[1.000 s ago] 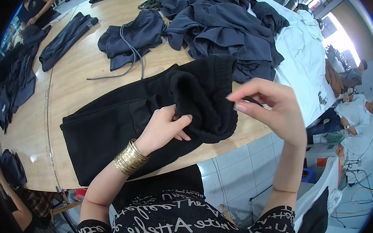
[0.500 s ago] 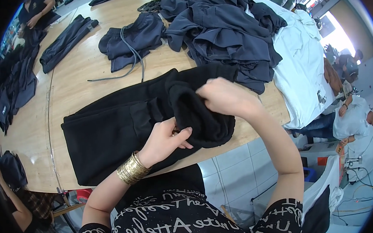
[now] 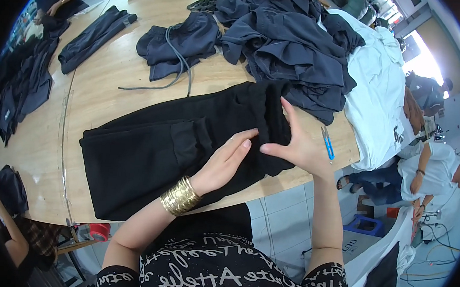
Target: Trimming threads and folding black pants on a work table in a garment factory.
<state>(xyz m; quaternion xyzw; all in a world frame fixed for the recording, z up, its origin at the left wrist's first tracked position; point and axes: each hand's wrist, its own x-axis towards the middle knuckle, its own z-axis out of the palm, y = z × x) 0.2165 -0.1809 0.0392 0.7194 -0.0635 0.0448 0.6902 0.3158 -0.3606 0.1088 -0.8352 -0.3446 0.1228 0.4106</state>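
Observation:
A thick black garment (image 3: 143, 159), which looks like folded trousers, lies on the table in front of me. Flat on its upper face near the right end rests my left hand (image 3: 220, 167), fingers stretched together, with a stack of gold bangles at the wrist. My right hand (image 3: 304, 146) is at the garment's rolled right end (image 3: 274, 114); its thumb and forefinger are spread wide and touch the edge, the other fingers partly hidden. Blue-handled thread snips (image 3: 328, 145) lie on the table beyond my right hand.
Dark navy garments (image 3: 290, 46) are heaped at the back, beside navy shorts (image 3: 178, 44) with a grey drawstring. White cloth (image 3: 373, 84) drapes over the right table edge. More dark clothes (image 3: 26, 81) lie at left. Other people stand or sit at left and right.
The garment's right end, held up and opened before, now lies flatter. My right hand has moved down and right and opened; my left hand has slid right and flattened. The snips have come into sight.

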